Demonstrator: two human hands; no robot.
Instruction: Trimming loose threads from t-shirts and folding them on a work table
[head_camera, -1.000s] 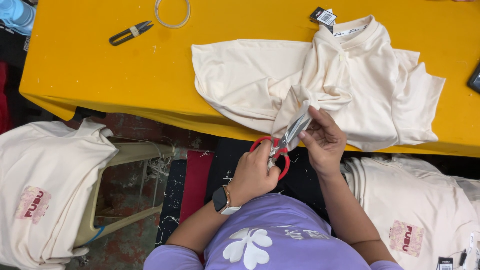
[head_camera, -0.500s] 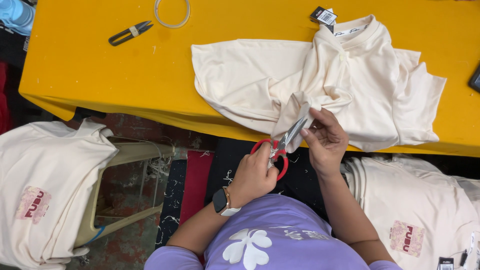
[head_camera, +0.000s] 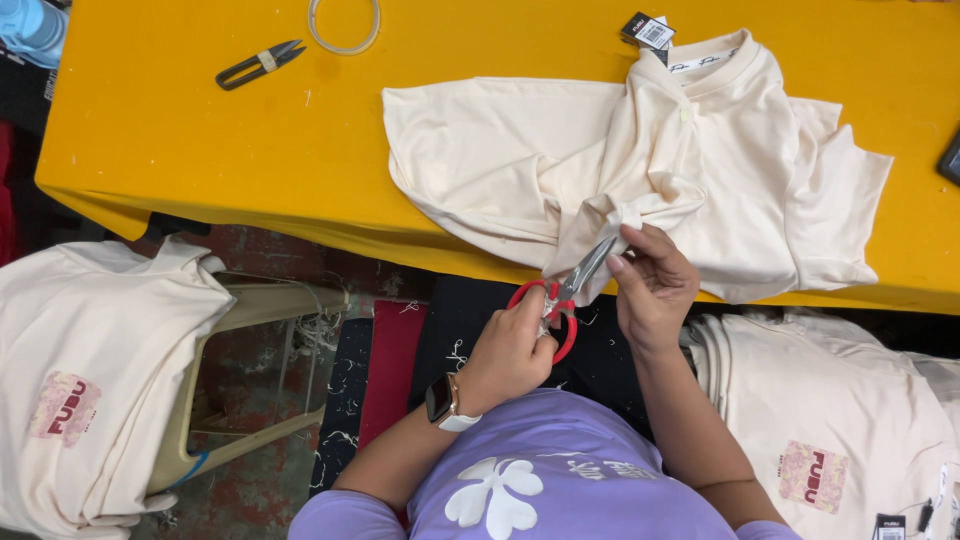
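We are looking down at a cream polo shirt (head_camera: 560, 160) of soft, matte knit, lying crumpled on a smooth yellow table (head_camera: 180, 130), its ribbed collar pointing to the far edge and its lower hem spilling over the near edge toward us. Our left hand (head_camera: 512, 345) is curling around the red plastic loops of a pair of scissors (head_camera: 568, 290), fingers threaded through the handles and gripping them; the slim steel blades are slanting up toward the bunched fabric at the table's edge. Our right hand (head_camera: 652, 285) is pinching a fold of that hem between thumb and fingertips, just beside the blade tips. Whether the blades are touching the cloth, we cannot tell.

On the far left of the table a small dark metal thread snipper (head_camera: 258, 64) is lying, with a thin pale ring (head_camera: 344, 24) near it. A dark paper tag (head_camera: 647, 30) is sitting beside the collar. Stacks of similar cream shirts are resting below the table, one on the left (head_camera: 90, 380) and one on the right (head_camera: 830, 430).
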